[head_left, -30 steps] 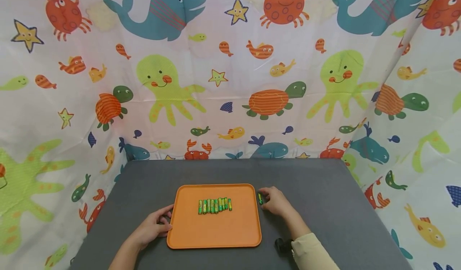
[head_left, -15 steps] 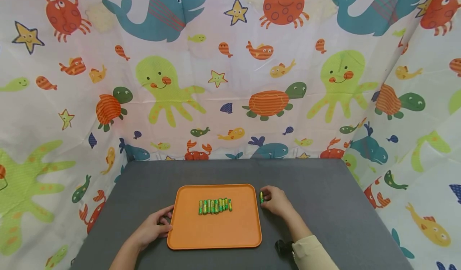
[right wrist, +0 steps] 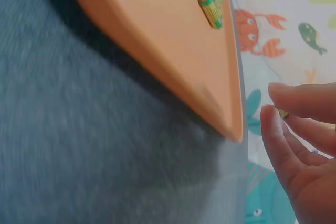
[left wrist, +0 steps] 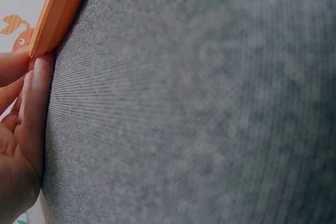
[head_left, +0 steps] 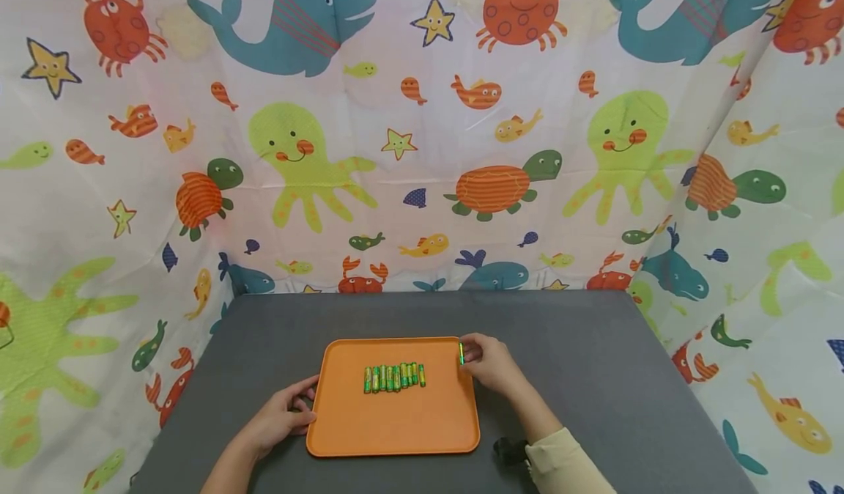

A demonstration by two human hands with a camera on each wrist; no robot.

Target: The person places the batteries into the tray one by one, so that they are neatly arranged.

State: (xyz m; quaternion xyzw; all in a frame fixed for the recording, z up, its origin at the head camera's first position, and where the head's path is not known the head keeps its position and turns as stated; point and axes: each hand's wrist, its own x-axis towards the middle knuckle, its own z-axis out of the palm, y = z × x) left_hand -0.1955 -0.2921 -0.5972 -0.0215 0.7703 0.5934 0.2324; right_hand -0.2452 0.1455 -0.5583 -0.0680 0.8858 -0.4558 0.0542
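Observation:
An orange tray (head_left: 393, 429) lies on the table, bearing a row of several green-and-yellow batteries (head_left: 389, 378) side by side, the right-hand ones smaller. My left hand (head_left: 280, 412) grips the tray's left edge; in the left wrist view the thumb and fingers pinch its orange rim (left wrist: 55, 19). Over the tray's upper right corner, my right hand (head_left: 491, 363) pinches one more small battery (head_left: 461, 353) upright between thumb and fingers. The right wrist view shows only a bit of that battery (right wrist: 283, 113) between the fingertips; the rest is hidden by the fingers.
A dark grey table (head_left: 580, 391) spreads around the tray. Behind it and on both sides hangs a white curtain (head_left: 422, 47) printed with sea animals. A small black object (head_left: 508, 450) sits at the right wrist, beside the light sleeve (head_left: 568, 463).
My right hand has lifted the battery off the table right of the tray and carried it left, over the tray's edge. The left hand and the row of batteries stay put.

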